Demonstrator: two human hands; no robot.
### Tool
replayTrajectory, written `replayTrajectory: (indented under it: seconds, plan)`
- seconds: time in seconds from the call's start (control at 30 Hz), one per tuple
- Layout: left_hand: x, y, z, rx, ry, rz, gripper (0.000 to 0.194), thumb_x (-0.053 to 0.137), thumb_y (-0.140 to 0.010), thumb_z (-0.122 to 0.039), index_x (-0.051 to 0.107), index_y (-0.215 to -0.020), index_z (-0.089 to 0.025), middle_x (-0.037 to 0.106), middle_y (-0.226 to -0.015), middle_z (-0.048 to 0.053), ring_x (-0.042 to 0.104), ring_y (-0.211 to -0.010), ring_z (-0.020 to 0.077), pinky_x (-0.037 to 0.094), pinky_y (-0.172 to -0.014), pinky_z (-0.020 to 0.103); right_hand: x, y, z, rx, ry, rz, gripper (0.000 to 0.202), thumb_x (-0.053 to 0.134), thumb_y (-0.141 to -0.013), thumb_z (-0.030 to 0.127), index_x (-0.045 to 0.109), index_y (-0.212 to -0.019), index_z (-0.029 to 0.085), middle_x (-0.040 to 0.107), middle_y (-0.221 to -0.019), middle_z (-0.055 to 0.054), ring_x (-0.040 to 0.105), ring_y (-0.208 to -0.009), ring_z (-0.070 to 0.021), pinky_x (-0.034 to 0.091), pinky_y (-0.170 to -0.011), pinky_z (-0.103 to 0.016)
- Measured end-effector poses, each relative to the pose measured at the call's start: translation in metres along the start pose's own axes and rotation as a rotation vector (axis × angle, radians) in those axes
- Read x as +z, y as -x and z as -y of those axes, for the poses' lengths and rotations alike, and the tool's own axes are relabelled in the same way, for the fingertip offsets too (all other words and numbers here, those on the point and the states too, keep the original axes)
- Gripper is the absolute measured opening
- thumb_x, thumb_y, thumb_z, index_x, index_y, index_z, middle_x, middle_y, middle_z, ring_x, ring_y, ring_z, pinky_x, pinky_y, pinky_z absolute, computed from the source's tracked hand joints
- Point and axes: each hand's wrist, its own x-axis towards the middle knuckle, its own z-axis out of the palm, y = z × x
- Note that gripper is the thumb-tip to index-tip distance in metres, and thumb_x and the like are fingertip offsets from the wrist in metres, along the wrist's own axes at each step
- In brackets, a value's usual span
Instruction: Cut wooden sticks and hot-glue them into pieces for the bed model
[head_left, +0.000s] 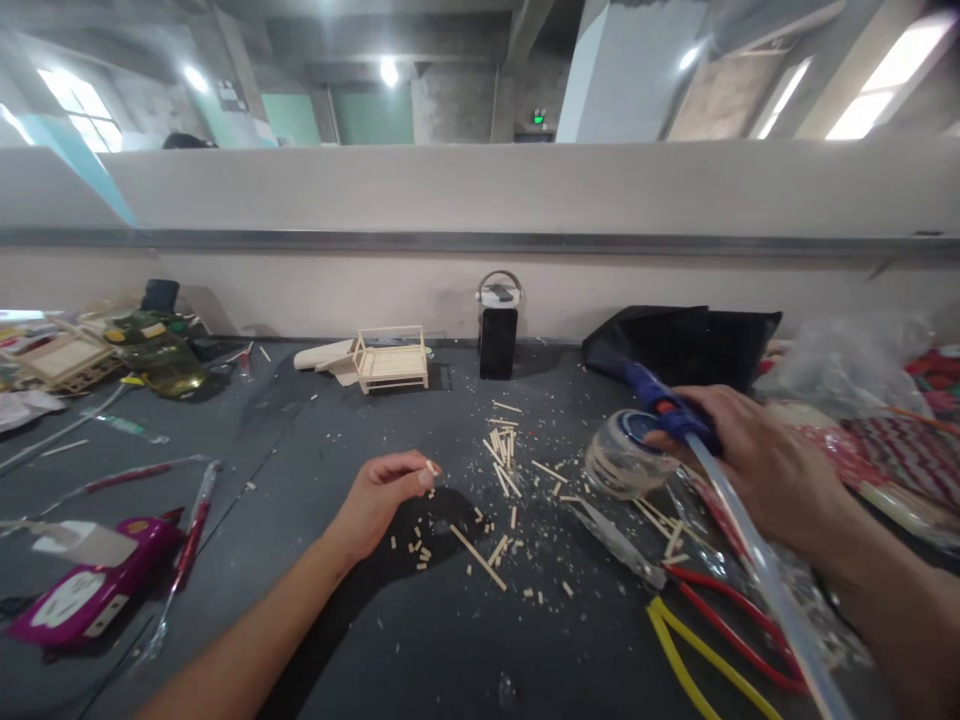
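Note:
Between the thumb and fingertips of my left hand (386,497) is a small wooden piece (430,468). Short cut wooden bits (421,548) lie on the dark table just below it. My right hand (739,450) is wrapped round a blue glue gun (666,405), with a clear glue stick (742,540) running back from it. The gun is over the rim of a clear plastic jar (626,455). Thin wooden sticks (502,445) lie in a loose pile between my hands. A small wooden bench frame (392,365) stands farther back on the left.
Pliers with red and yellow handles (675,650) lie at the front right. A phone (498,343) leans upright at the back. A magenta power strip (105,590) sits at the left. Plastic bags (847,365) and a black pouch (682,340) are at the right.

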Motion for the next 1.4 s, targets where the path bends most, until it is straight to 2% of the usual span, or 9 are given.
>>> replayTrajectory:
  seconds: [0.13, 0.27, 0.7, 0.8, 0.9, 1.0, 1.1, 1.23, 1.4]
  plan:
    - [-0.002, -0.001, -0.001, 0.02, 0.014, -0.035, 0.009, 0.079, -0.069, -0.026, 0.077, -0.073, -0.019, 0.067, -0.074, 0.001, 0.052, -0.065, 0.0103, 0.042, -0.064, 0.022, 0.003, -0.011, -0.034, 0.059, -0.011, 0.264, 0.03, 0.062, -0.082, 0.022, 0.062, -0.11, 0.011, 0.067, -0.109, -0.017, 0.063, -0.103, -0.0256, 0.044, -0.093, -0.035]
    - [-0.004, -0.002, 0.0, 0.017, 0.028, -0.06, 0.01, 0.08, -0.067, -0.027, 0.078, -0.074, -0.02, 0.069, -0.074, 0.002, 0.053, -0.065, 0.0104, 0.043, -0.064, 0.022, 0.003, -0.015, -0.042, 0.082, -0.09, 0.438, 0.038, 0.063, -0.077, 0.018, 0.063, -0.115, 0.011, 0.067, -0.116, -0.017, 0.064, -0.105, -0.0259, 0.046, -0.094, -0.035]
    - [-0.001, 0.0, -0.002, 0.034, 0.065, -0.054, 0.01, 0.081, -0.066, -0.027, 0.078, -0.072, -0.02, 0.07, -0.074, 0.001, 0.053, -0.063, 0.0091, 0.044, -0.064, 0.022, 0.017, -0.016, -0.035, 0.038, 0.035, 0.243, 0.053, 0.051, -0.082, 0.034, 0.052, -0.129, 0.009, 0.066, -0.118, -0.016, 0.063, -0.106, -0.0278, 0.047, -0.096, -0.039]
    - [-0.002, -0.001, -0.001, 0.044, 0.068, -0.055, 0.01, 0.08, -0.067, -0.027, 0.077, -0.073, -0.02, 0.07, -0.073, 0.001, 0.053, -0.062, 0.009, 0.044, -0.064, 0.022, 0.005, -0.007, -0.01, -0.02, 0.143, 0.038, 0.05, 0.044, -0.088, 0.048, 0.058, -0.118, 0.011, 0.064, -0.117, -0.02, 0.059, -0.109, -0.0354, 0.044, -0.095, -0.05]
    - [-0.002, -0.002, -0.001, 0.04, 0.065, -0.059, 0.011, 0.08, -0.067, -0.027, 0.077, -0.072, -0.019, 0.07, -0.073, 0.001, 0.053, -0.062, 0.0094, 0.044, -0.064, 0.023, -0.008, 0.012, 0.044, -0.061, 0.072, -0.153, 0.039, 0.04, -0.093, 0.052, 0.06, -0.079, 0.021, 0.066, -0.075, -0.008, 0.064, -0.072, -0.0254, 0.051, -0.07, -0.039]
    - [0.0, -0.001, -0.003, 0.028, 0.07, -0.071, 0.012, 0.081, -0.066, -0.027, 0.076, -0.071, -0.018, 0.069, -0.073, 0.002, 0.053, -0.062, 0.0102, 0.044, -0.064, 0.024, -0.003, 0.032, 0.106, -0.199, -0.18, 0.032, 0.033, 0.044, -0.096, 0.04, 0.056, -0.07, 0.024, 0.06, -0.059, 0.001, 0.057, -0.051, -0.0147, 0.041, -0.048, -0.025]
    - [0.0, -0.001, -0.004, 0.024, 0.081, -0.091, 0.013, 0.081, -0.065, -0.028, 0.076, -0.07, -0.018, 0.067, -0.07, 0.002, 0.053, -0.062, 0.0114, 0.044, -0.065, 0.025, 0.024, 0.042, 0.151, -0.396, -0.209, 0.172, 0.042, 0.036, -0.099, 0.025, 0.055, -0.062, 0.022, 0.058, -0.054, -0.001, 0.057, -0.051, -0.0146, 0.04, -0.052, -0.027]
    - [-0.002, -0.001, -0.004, 0.032, 0.133, -0.057, 0.009, 0.079, -0.068, -0.027, 0.077, -0.072, -0.019, 0.065, -0.064, 0.0, 0.056, -0.066, 0.0121, 0.044, -0.07, 0.025, 0.065, 0.034, 0.18, -0.317, -0.173, 0.514, 0.024, 0.046, -0.097, 0.025, 0.065, -0.084, 0.019, 0.07, -0.08, -0.006, 0.066, -0.077, -0.0203, 0.046, -0.063, -0.028]
    - [-0.004, -0.001, -0.004, 0.033, 0.171, -0.019, 0.009, 0.078, -0.071, -0.025, 0.075, -0.066, -0.018, 0.065, -0.066, 0.0, 0.056, -0.068, 0.0119, 0.044, -0.072, 0.026, 0.097, 0.021, 0.196, -0.284, -0.173, 0.538, 0.027, 0.045, -0.092, 0.011, 0.063, -0.11, 0.02, 0.069, -0.1, -0.008, 0.065, -0.091, -0.0216, 0.049, -0.071, -0.029]
